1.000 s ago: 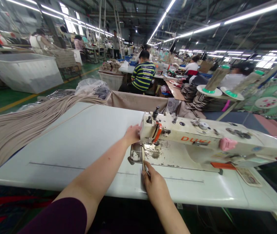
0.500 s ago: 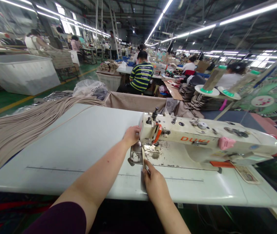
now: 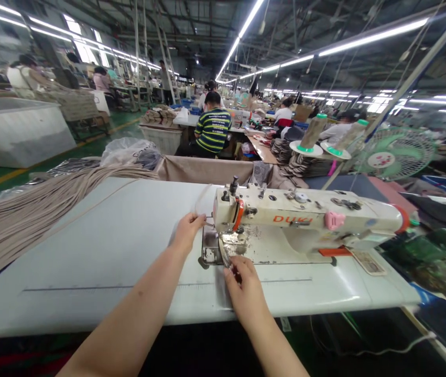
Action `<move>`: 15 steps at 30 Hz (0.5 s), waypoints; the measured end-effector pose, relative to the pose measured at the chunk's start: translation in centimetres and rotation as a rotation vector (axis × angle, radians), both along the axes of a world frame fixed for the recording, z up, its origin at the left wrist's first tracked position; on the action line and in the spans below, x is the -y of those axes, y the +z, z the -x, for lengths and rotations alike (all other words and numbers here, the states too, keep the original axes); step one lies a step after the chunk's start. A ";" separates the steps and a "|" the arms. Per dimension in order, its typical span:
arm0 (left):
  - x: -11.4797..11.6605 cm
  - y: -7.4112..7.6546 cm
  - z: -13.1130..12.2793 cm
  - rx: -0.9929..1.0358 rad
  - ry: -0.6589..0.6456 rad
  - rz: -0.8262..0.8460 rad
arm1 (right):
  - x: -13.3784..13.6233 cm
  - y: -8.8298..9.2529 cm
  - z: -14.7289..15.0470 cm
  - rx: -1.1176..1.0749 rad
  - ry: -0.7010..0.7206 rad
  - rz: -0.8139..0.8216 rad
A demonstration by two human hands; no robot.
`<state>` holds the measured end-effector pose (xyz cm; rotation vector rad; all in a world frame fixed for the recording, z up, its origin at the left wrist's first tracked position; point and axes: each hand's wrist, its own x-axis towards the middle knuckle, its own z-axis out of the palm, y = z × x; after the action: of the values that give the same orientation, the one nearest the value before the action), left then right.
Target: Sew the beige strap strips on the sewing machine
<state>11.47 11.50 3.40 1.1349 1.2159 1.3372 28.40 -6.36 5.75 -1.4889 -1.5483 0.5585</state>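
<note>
A white sewing machine [image 3: 270, 209] stands on the pale table, its head to the left. A narrow beige strip [image 3: 223, 251] runs past the presser foot over the metal plate [image 3: 210, 246] and bends toward me. My right hand [image 3: 246, 285] is closed on its near end, fingers curled; a small dark, shiny thing shows in that hand, too hidden to name. Left of the machine head, my left hand [image 3: 186, 230] pinches a thin piece of the strip between thumb and fingers. More pale strip curves faintly on the table behind the head.
A thick bundle of beige strips [image 3: 50, 204] lies along the table's left side. Two thread cones [image 3: 314, 131] and a green fan [image 3: 388, 157] stand at the back right. A co-worker in a striped shirt [image 3: 214, 128] sits ahead. A big white bin [image 3: 18, 131] is far left.
My left hand has drawn away to the left from the machine head, and the strip by my right hand now bends more. The whole view has swung to the right.
</note>
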 end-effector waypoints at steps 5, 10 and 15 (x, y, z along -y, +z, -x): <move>4.2 0.4 2.4 0.144 0.026 0.008 | -0.3 0.7 2.0 -0.329 0.214 0.264; 8.5 0.9 5.4 0.105 0.027 -0.006 | -1.5 0.2 4.4 -0.750 0.281 0.513; 11.6 1.2 7.4 -0.017 -0.001 -0.101 | -3.6 0.0 5.9 -0.876 0.285 0.601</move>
<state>4.05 -0.10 4.61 1.2200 1.1709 1.4041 22.54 -2.81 5.75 -1.1468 -0.9064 1.6929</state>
